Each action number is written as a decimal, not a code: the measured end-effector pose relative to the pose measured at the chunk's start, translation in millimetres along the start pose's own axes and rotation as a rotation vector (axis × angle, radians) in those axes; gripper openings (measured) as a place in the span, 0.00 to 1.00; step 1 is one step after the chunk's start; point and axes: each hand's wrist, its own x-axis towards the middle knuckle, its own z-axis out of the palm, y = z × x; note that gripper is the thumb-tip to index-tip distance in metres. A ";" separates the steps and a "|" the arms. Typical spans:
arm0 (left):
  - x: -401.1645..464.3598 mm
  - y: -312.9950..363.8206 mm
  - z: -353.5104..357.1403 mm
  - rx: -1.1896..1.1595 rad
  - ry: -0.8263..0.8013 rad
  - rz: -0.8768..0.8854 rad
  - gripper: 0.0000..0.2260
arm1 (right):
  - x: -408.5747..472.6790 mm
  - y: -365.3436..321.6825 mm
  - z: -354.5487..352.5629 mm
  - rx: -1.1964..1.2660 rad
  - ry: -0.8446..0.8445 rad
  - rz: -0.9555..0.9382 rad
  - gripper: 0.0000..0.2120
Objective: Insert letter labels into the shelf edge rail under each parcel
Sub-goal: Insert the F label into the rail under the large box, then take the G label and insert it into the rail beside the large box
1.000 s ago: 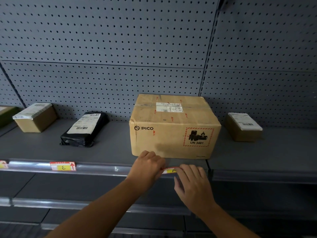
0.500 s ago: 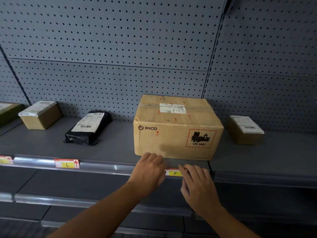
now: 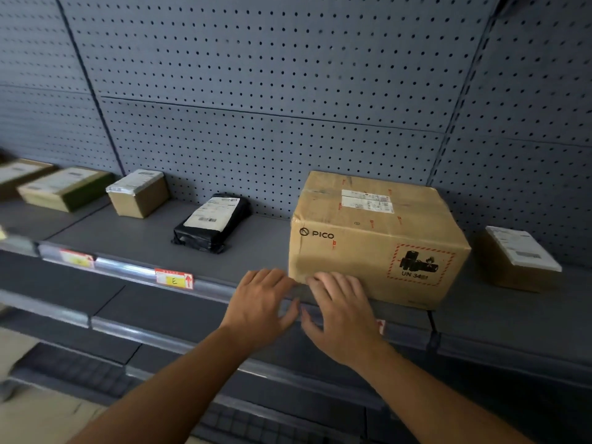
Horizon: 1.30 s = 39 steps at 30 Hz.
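Observation:
A large PICO carton (image 3: 378,238) stands on the grey shelf (image 3: 256,251). Both my hands lie side by side on the shelf's front edge below the carton's left corner. My left hand (image 3: 261,306) and my right hand (image 3: 341,315) have straight fingers resting over the clear edge rail (image 3: 128,270). My right hand hides most of a label; only its red end (image 3: 380,325) shows in the rail. An "E" label (image 3: 174,278) sits in the rail below a black parcel (image 3: 213,221). Further left is another label (image 3: 77,258), blurred.
A small brown box (image 3: 139,197) and two flat boxes (image 3: 62,189) stand at the left of the shelf. Another small box (image 3: 519,259) sits right of the carton. Grey pegboard (image 3: 288,91) backs the shelf. Lower shelves (image 3: 112,331) run beneath.
The view has swung left and tilted. My right hand has moved over the "F" label and covers it. My hands have come closer together on the rail.

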 end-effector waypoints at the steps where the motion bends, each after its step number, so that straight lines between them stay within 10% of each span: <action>1: -11.7 -11.5 -6.8 0.022 0.000 -0.044 0.13 | 12.2 -10.2 6.7 0.015 -0.011 -0.022 0.25; 16: -252.2 -162.2 -163.7 0.352 0.080 -0.800 0.15 | 118.1 -304.3 103.2 0.297 -0.074 -0.503 0.26; 39: -463.4 -435.5 -273.6 0.437 0.310 -1.095 0.10 | 257.9 -628.8 253.7 0.251 -0.182 -0.771 0.21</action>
